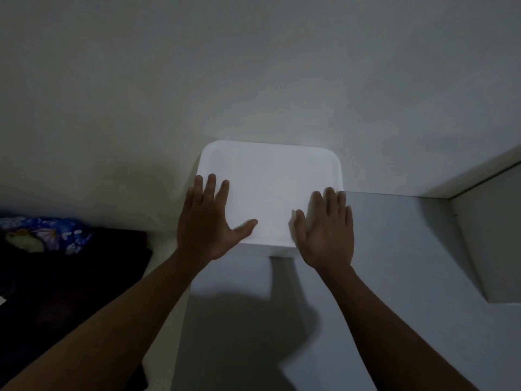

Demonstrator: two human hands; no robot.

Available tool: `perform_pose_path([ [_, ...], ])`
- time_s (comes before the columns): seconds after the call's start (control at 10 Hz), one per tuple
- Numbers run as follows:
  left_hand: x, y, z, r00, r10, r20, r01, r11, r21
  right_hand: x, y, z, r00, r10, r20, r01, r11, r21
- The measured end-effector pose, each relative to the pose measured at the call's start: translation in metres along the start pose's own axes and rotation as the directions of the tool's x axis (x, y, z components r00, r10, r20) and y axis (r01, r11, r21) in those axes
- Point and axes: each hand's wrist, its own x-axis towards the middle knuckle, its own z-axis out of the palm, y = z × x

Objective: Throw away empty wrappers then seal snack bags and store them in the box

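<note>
A white box [269, 176] with a closed, rounded lid stands against the wall at the back of a pale surface. My left hand [208, 221] lies flat on the lid's left side, fingers straight and spread, thumb pointing right. My right hand [327, 230] lies flat on the lid's right front corner, fingers straight and together. Neither hand grips anything. No wrappers or snack bags are in view; the box's inside is hidden by the lid.
The pale surface [394, 249] runs right to a white raised ledge [479, 179] and a white panel [493, 249]. On the left, lower down, lie dark fabric [70, 277] and a blue flowered cloth [48, 232]. A plain wall [253, 66] fills the background.
</note>
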Motion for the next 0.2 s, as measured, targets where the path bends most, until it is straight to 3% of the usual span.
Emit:
perform_pose_path([
  [0.2,-0.0085,-0.0039,-0.003,0.993,-0.02,0.117,0.03,0.996,-0.086,-0.0055,-0.0019,-0.0067,0.989,-0.001,0.147,-0.012,0.996,0.088],
])
